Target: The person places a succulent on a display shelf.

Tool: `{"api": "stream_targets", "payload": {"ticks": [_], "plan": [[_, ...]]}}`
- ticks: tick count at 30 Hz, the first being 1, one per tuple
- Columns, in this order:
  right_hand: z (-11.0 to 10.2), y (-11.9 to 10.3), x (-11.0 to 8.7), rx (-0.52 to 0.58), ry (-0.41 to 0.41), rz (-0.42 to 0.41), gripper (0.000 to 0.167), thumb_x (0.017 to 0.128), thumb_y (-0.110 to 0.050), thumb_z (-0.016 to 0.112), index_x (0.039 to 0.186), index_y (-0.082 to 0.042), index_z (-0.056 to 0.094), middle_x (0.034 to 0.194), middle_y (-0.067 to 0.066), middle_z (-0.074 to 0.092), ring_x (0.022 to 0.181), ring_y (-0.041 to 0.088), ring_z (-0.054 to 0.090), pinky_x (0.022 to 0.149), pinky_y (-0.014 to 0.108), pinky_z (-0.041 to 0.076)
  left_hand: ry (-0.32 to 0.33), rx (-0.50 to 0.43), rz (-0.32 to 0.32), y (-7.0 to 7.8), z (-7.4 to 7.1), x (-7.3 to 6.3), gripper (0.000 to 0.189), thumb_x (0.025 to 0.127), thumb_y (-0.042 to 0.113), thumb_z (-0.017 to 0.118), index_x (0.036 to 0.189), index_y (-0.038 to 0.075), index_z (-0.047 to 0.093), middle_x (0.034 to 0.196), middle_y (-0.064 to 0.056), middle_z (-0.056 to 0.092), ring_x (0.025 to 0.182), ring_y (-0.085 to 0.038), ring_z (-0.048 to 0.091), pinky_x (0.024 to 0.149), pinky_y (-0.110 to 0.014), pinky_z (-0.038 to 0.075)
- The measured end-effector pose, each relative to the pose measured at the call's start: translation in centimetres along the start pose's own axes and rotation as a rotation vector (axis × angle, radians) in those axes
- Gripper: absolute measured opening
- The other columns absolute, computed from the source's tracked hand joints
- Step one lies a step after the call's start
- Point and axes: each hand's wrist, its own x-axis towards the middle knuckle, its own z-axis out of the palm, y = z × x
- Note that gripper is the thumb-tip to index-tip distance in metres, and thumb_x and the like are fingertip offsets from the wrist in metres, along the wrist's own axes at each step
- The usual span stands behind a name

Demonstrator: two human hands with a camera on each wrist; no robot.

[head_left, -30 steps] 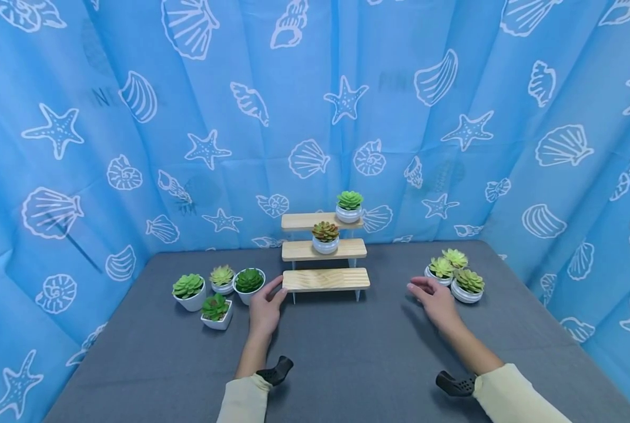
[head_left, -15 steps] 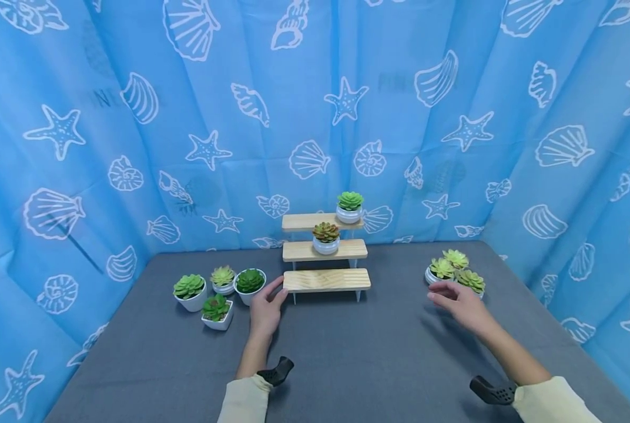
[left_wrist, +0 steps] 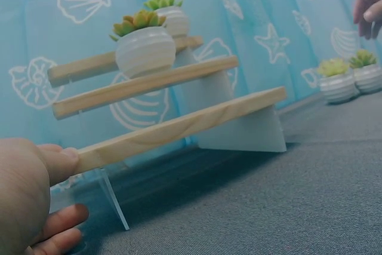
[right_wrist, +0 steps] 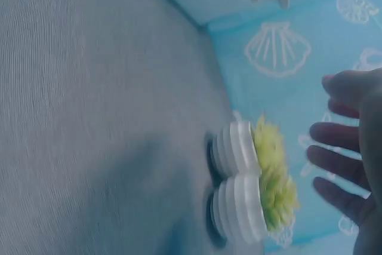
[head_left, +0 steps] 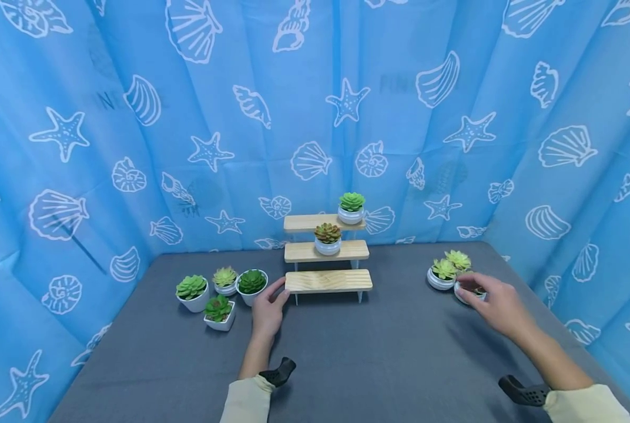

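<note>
A three-tier wooden display stand (head_left: 328, 281) on thin clear legs stands mid-table. At its lowest step's left end, my left hand (head_left: 266, 317) pinches the board with thumb and forefinger; in the left wrist view the thumb (left_wrist: 62, 162) lies on the board's end. A reddish-green succulent (head_left: 328, 239) sits on the middle step, a bright green succulent (head_left: 351, 207) on the top right. My right hand (head_left: 505, 305) hovers over a potted succulent (head_left: 464, 295) at the right, partly hiding it. In the right wrist view its fingers (right_wrist: 334, 135) are spread, holding nothing.
Beside the right hand are two yellow-green succulents, one nearer (head_left: 441, 275) and one behind (head_left: 458, 260). Several potted succulents (head_left: 192, 294) cluster left of the left hand. A blue shell-print curtain (head_left: 272, 117) hangs behind and beside the grey table (head_left: 378, 364).
My right hand has moved rightward from in front of the right-hand pots to over the nearest one. The left hand has stayed at the stand's lowest step.
</note>
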Motion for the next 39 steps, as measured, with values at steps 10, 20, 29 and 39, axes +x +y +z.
{"api": "stream_targets", "payload": {"ticks": [10,20,29,39], "plan": [[-0.4,3.3,-0.1,-0.131,0.081,0.009,0.034,0.085,-0.013,0.074,0.114,0.001,0.062,0.109,0.027,0.062,0.101,0.043,0.052,0.078,0.061,0.041,0.005,0.007,-0.012,0.0,0.1,0.1,0.036,0.096,0.013,0.063,0.132,0.010,0.062,0.133,-0.004,0.060,0.124,-0.025,0.052,0.099,-0.047,0.043],[1.0,5.5,-0.2,-0.090,0.065,0.110,0.065,0.086,-0.027,0.076,0.133,0.006,0.047,0.123,0.034,0.050,0.107,0.051,0.046,0.084,0.067,0.035,0.009,0.016,-0.008,-0.1,0.1,0.0,0.035,0.095,0.013,0.064,0.131,0.012,0.063,0.133,-0.004,0.060,0.125,-0.025,0.052,0.099,-0.046,0.043],[2.2,6.6,0.0,-0.054,-0.037,0.230,0.081,0.089,-0.036,0.072,0.144,0.008,0.031,0.130,0.038,0.041,0.114,0.056,0.039,0.087,0.071,0.032,0.013,0.023,-0.025,0.0,0.3,0.1,0.035,0.095,0.015,0.064,0.131,0.014,0.063,0.133,-0.003,0.060,0.124,-0.024,0.052,0.099,-0.046,0.044],[3.5,8.1,-0.7,-0.030,-0.090,0.316,0.087,0.089,-0.044,0.069,0.144,0.010,0.028,0.132,0.039,0.039,0.115,0.058,0.038,0.089,0.070,0.032,0.016,0.026,-0.031,-0.2,0.2,0.1,0.036,0.095,0.014,0.064,0.131,0.013,0.063,0.133,-0.003,0.060,0.125,-0.024,0.052,0.099,-0.046,0.043]]}}
